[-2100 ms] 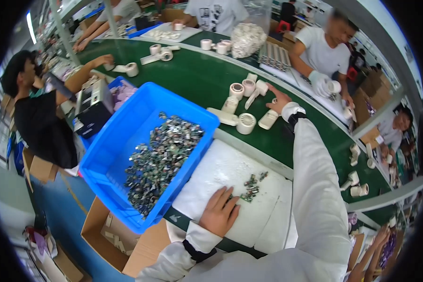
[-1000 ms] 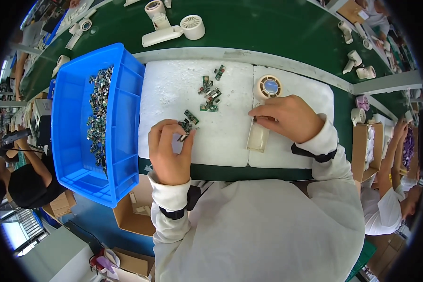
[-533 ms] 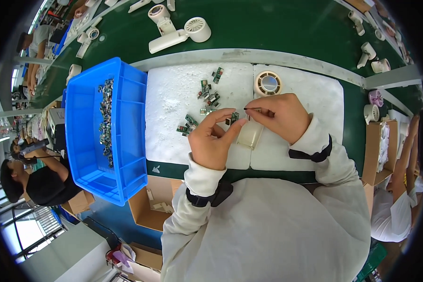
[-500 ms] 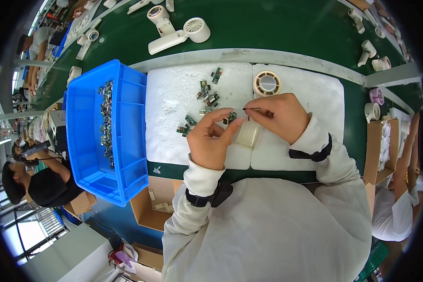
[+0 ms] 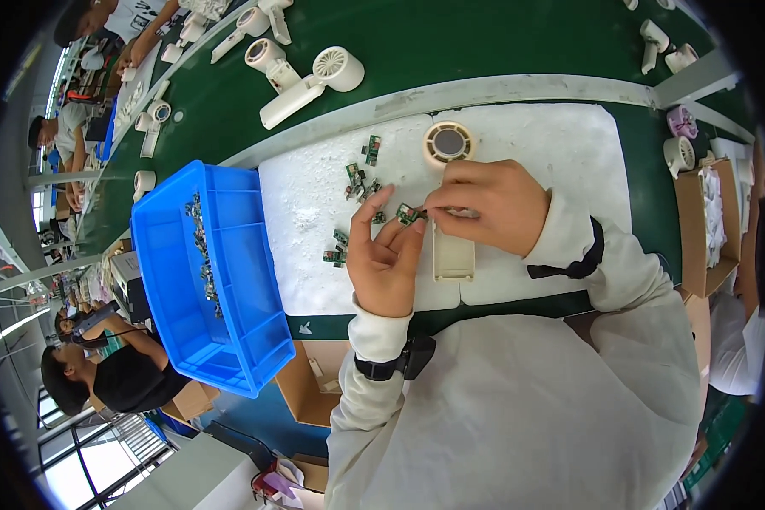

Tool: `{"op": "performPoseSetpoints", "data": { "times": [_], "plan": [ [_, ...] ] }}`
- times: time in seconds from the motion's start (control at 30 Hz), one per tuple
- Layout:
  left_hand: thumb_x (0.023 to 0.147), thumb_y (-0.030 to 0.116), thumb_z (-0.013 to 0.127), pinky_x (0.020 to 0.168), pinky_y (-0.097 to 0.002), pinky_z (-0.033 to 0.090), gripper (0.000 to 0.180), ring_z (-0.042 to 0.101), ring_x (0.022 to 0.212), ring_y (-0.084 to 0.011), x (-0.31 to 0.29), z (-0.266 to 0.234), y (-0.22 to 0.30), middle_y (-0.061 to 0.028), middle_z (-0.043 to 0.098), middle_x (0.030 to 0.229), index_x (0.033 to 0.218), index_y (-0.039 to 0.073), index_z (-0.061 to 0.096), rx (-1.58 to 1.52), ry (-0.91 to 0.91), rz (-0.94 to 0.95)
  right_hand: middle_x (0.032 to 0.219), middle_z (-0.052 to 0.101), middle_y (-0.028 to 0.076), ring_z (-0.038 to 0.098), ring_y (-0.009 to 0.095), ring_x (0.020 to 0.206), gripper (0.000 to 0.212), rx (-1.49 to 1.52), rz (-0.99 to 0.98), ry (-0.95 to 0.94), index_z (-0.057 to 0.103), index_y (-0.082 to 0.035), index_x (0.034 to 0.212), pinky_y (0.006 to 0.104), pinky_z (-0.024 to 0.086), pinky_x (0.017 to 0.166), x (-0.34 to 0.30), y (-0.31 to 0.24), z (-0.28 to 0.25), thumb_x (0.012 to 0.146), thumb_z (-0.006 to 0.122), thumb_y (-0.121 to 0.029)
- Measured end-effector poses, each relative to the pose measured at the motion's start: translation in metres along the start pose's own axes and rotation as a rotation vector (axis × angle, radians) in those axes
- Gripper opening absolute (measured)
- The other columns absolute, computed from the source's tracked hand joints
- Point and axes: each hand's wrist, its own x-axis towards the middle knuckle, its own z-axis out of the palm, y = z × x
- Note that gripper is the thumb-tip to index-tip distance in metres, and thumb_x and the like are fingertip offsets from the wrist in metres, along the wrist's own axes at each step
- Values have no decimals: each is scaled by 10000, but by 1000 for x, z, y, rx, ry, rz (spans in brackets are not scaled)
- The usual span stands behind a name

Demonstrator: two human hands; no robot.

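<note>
Small green rectangular circuit board [image 5: 408, 214] sits near the centre of the frame, pinched between the thumb and a finger of the person's left hand [image 5: 382, 268], whose other fingers are loosely bent. The right hand [image 5: 496, 204] has its fingertips drawn close together at the board's right end; whether they grip anything cannot be told. With so narrow a hold, the board could twist or slip if pushed or tugged sideways, and might drop onto the white foam pad [image 5: 544, 132] or the cream plastic fan handle [image 5: 454, 260] low in the centre. Pressing hard could strain its parts. Its visible face looks green with pale and dark spots; finer detail is too small to read.
</note>
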Motion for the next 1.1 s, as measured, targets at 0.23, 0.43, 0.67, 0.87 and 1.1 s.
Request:
{"op": "performPoseSetpoints", "data": {
  "times": [0.23, 0.43, 0.67, 0.87, 1.1],
  "plan": [
    [952, -42, 683, 925, -262, 550, 356, 689, 1059, -156, -3, -17, -13, -126, 701, 1241, 1306, -38, 645, 119, -39, -69, 836, 587, 43, 591, 222, 761, 91, -115, -104, 43, 704, -72, 927, 335, 515, 654, 2, -5, 0, 849, 742, -99],
    [963, -21, 679, 918, -261, 548, 333, 690, 1041, -141, -5, -13, -8, -128, 716, 1221, 1296, -12, 673, 197, -29, -91, 828, 587, 52, 576, 233, 826, 114, -69, -196, 49, 695, -48, 921, 345, 512, 676, 5, 0, 1, 825, 750, -77],
    [951, -30, 687, 878, -262, 548, 336, 699, 997, -161, -6, -16, -13, -141, 726, 1174, 1285, 1, 686, 419, -78, 175, 793, 594, 46, 574, 228, 766, 100, -115, -236, 63, 697, -53, 879, 340, 502, 652, 4, 2, -1, 806, 764, -62],
    [926, -46, 706, 811, -281, 556, 341, 699, 930, -182, -13, 9, -14, -148, 724, 1070, 1264, 0, 701, 700, 87, 420, 768, 598, 55, 567, 214, 671, 87, 70, 82, 4, 694, -37, 863, 332, 490, 605, -3, -13, 1, 808, 761, -45],
    [945, -14, 703, 796, -270, 556, 316, 692, 905, -139, -8, 4, -17, -110, 731, 1059, 1261, -4, 698, 589, 152, 295, 779, 609, 61, 606, 196, 665, 133, 52, -72, 12, 740, -59, 972, 319, 498, 576, 5, 0, -4, 840, 741, -40]
  ]
}}
